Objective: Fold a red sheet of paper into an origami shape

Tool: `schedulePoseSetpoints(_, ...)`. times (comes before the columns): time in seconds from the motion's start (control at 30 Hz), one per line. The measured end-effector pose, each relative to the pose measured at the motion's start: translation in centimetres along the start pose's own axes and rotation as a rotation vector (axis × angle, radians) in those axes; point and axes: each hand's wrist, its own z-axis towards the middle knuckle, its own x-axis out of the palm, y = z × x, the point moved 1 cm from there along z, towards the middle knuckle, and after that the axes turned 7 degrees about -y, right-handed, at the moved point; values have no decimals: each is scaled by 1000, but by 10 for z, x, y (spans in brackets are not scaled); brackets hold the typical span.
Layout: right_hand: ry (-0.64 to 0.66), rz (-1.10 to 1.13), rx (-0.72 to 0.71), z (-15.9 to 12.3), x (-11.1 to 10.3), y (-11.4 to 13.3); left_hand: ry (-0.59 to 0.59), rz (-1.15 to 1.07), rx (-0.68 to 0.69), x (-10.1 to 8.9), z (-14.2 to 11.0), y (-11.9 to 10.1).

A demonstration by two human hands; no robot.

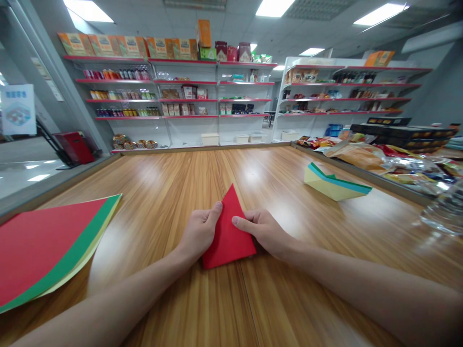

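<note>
A folded red paper [228, 231], pointed at its far end, lies on the wooden table [173, 183] in front of me. My left hand [198, 231] grips its left edge, thumb pressed on top and fingers curled. My right hand [263, 230] holds the right edge, thumb on the paper and fingers tucked beside it. Both hands pinch the sheet flat against the table.
A stack of coloured paper sheets [50, 241], red on top, lies at the left. Folded yellow and teal paper shapes [334, 185] sit at the right. Snack packets [398, 161] and a clear plastic item [444, 212] crowd the right edge. Store shelves [181, 96] stand behind.
</note>
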Motion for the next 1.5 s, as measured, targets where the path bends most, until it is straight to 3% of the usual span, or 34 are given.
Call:
schedulePoseSetpoints(0.1, -24, -114, 33, 2, -2, -1, 25, -114, -51, -2, 3, 1)
schedulePoseSetpoints(0.2, -217, -85, 29, 8, -10, -4, 193, -168, -113, -2, 6, 1)
schedulePoseSetpoints(0.27, -279, -59, 28, 13, -16, -6, 291, -124, -140, -3, 6, 2)
schedulePoseSetpoints(0.5, -271, 79, 65, 19, -22, -9, 364, -222, -122, -4, 5, 2)
schedulePoseSetpoints(0.7, -312, 230, -29, 17, -19, -8, 247, -341, -138, 4, 3, 5)
schedulePoseSetpoints(0.9, -190, 46, -86, 10, -13, -11, 99, -259, -57, 2, 4, 9)
schedulePoseSetpoints(1.03, -144, 108, -97, 11, -14, -13, 100, -247, -44, -1, 5, 7)
schedulePoseSetpoints(1.2, -26, -85, -8, 5, -7, -9, 63, -294, -66, -2, 8, 5)
schedulePoseSetpoints(1.37, 239, -178, 32, -8, 9, -3, -109, 37, 41, -6, 9, 0)
schedulePoseSetpoints(1.5, 248, -175, 40, -14, 15, 0, -161, 290, 186, -6, 7, -8)
